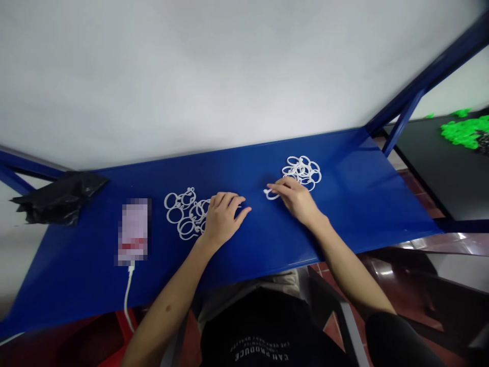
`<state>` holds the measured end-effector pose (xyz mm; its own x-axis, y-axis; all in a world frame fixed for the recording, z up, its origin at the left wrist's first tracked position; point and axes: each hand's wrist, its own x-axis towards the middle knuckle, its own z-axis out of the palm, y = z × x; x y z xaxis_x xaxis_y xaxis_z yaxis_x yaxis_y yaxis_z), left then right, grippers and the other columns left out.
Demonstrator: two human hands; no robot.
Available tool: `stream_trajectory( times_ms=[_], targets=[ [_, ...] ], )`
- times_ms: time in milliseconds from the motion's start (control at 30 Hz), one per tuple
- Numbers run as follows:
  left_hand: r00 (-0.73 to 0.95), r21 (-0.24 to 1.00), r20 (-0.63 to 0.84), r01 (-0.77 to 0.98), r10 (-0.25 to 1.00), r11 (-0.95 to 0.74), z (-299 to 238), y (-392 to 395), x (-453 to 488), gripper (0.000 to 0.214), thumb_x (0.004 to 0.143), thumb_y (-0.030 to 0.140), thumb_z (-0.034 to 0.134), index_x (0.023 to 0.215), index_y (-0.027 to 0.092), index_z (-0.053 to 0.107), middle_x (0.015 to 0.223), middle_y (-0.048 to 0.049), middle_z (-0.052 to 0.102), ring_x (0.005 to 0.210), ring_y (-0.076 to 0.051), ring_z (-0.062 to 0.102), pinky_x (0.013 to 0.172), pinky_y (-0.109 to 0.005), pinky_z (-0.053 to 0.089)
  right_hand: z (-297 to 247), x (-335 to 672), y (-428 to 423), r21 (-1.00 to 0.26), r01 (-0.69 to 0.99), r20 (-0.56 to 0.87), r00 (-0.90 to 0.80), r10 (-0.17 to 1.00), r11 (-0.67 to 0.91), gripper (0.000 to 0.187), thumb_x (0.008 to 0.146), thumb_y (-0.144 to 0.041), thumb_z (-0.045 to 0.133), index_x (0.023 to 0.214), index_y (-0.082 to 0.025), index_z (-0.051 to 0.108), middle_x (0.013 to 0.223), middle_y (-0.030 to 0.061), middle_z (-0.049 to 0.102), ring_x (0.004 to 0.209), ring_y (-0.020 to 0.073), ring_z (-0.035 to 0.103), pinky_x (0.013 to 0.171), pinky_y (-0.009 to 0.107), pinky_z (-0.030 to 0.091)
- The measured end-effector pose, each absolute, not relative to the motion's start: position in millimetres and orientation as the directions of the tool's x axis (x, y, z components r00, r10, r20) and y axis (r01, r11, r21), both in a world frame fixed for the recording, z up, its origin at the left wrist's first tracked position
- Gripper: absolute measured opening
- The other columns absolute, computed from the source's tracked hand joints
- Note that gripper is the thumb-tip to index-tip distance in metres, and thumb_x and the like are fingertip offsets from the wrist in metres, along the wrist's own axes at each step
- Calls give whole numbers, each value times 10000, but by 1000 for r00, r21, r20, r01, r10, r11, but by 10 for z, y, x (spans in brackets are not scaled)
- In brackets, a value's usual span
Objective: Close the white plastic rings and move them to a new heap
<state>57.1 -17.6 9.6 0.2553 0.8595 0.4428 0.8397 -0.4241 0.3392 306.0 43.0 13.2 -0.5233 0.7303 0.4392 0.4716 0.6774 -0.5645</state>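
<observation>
Several white plastic rings, each with a small nub, make up a loose pile (183,214) on the left of the blue table. My left hand (221,219) rests over the right edge of this pile, thumb apart from its fingers; a small white tip shows between them, and what lies under the palm is hidden. Between the fingertips of my right hand (298,201) is a single white ring (272,195), partly covered by the fingers and low over the table. Just beyond that hand lies a second cluster of white rings (303,169).
The blue table (260,244) stands against a white wall. On its left are a black plastic bag (61,196) and a blurred phone (133,229) with a white cable (128,295). At right, green pieces (464,131) lie on a dark surface beyond the blue frame (405,120).
</observation>
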Motion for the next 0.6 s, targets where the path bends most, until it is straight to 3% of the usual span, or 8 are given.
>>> stream_trajectory(
  times_ms=[100,233,467,600],
  targets=[
    [294,262,372,877,881,-403,75,-181,506,262,924,376,620,1114,205,676,1106,-135,663,1079,-325,574,914,-493,462,111,3254,527,-526,623,388,-430,815,579,267,1015,-246,473,1136,-224,710,1076,115,634,925,238,622,781,399,546],
    [320,208,291,899,902,-386,83,-186,480,328,934,364,584,1195,179,658,1168,-163,632,1121,-355,551,952,-537,450,150,3447,577,-485,673,387,-408,827,559,208,994,-240,517,1072,-228,710,1004,91,683,924,252,616,826,424,529],
    [311,219,290,899,905,-379,64,-191,452,434,927,285,551,1356,221,576,1254,-147,622,1167,-354,540,990,-557,432,115,3583,628,-497,677,392,-384,836,543,185,958,-245,555,909,-210,730,933,88,666,869,240,629,785,415,538],
    [308,256,279,889,910,-380,48,-182,436,387,943,233,507,1314,219,618,1228,-148,643,1150,-352,555,968,-561,436,55,3570,645,-473,714,377,-366,851,517,188,953,-256,556,905,-204,730,914,93,646,852,244,617,763,416,539]
  ],
)
